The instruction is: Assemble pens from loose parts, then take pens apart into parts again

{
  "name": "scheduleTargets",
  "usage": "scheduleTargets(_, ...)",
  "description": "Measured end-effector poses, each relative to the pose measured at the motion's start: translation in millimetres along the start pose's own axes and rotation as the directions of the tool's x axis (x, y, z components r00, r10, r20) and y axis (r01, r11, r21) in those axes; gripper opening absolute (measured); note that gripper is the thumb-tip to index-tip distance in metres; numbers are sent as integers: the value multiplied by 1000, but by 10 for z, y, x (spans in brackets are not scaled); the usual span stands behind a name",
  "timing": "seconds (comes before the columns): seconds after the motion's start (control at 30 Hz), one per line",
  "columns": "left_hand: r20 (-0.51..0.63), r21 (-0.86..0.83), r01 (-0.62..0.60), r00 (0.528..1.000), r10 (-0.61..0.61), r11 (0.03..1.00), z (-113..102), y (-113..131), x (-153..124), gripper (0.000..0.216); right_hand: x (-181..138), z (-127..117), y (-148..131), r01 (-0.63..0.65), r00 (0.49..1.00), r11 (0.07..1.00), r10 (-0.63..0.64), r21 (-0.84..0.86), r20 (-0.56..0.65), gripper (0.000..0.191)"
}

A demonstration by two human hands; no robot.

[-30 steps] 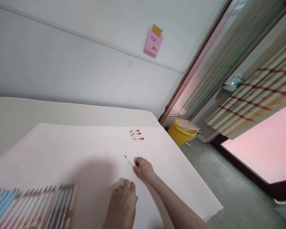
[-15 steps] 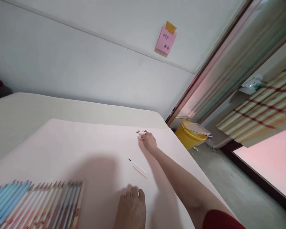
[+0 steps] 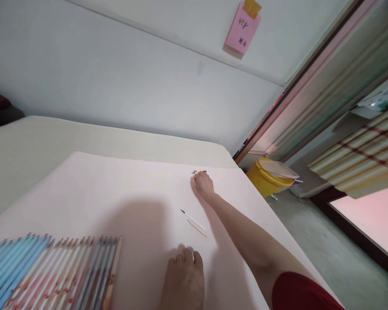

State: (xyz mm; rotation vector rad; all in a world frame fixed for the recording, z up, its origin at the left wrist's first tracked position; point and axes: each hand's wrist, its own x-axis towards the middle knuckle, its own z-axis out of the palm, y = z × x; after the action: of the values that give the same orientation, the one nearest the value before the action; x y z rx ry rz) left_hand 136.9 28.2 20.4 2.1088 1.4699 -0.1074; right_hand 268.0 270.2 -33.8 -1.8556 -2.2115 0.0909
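Pieces, small and brown-tipped (image 3: 195, 172), lie just right of the frame's centre on a pink sheet (image 3: 93, 189). Only their left ends show, because the right hand (image 3: 203, 183) is laid over the rest. Its fingers (image 3: 204, 174) curl down on them, knuckles up. The grip cannot be told from here: the fingertips are hidden, so whether they pinch a piece or merely touch it is unclear. The bare forearm runs from this hand down to the lower right of the frame, where it ends in a red sleeve (image 3: 302, 295).

Below and a little left of the hand, apart from it, a thin white rod with a dark tip (image 3: 191, 218) lies slantwise on the sheet. A pale stick (image 3: 197, 227) lies just beside it, nearly parallel.

At the bottom edge, below the rod, the left hand (image 3: 183, 282) rests palm down on the sheet, with its fingers flat and together. Its grip is released and nothing is in it.

In the lower left of the frame, a row of coloured pencils (image 3: 51, 271) lies side by side, blue ones at the left and reddish and grey ones to the right.

The sheet covers most of a cream tabletop (image 3: 35, 137), which stands against a grey wall (image 3: 100, 73). A pink note (image 3: 242, 31) is stuck high on the wall, in the upper right of the frame. A yellow bucket (image 3: 261, 181) stands on the floor past the tabletop's right corner.
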Motion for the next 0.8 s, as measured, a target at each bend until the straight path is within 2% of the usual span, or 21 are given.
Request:
scheduleTargets(0.13,-20,0,14,1000,-14,1000,-27,11,-16,43,-480,-101,-80,-11,1000,994,11,110,-1,24)
scheduleTargets(0.27,-84,8,16,996,-15,1000,21,9,-36,37,-1107,-179,-119,-16,1000,974,18,226,-6,21)
scheduleTargets(0.37,-122,22,2,993,1,1000,63,4,-61,33,-1422,-195,-105,-39,999,955,44,294,-8,21)
scheduleTargets(0.5,-179,62,-11,984,22,998,91,-12,-89,30,-1582,-152,-68,-113,992,936,126,334,-19,23)
scheduleTargets(0.6,-161,85,3,987,11,996,103,-24,-105,31,-1628,-146,-58,-159,985,934,171,321,-9,25)
scheduleTargets(0.73,-141,75,7,990,4,997,99,-34,-120,31,-1726,-254,-106,-199,980,954,199,226,21,23)
scheduleTargets(0.8,-148,-11,28,988,-29,1000,80,-35,-110,30,-1776,-310,-146,-199,980,968,192,155,56,17)
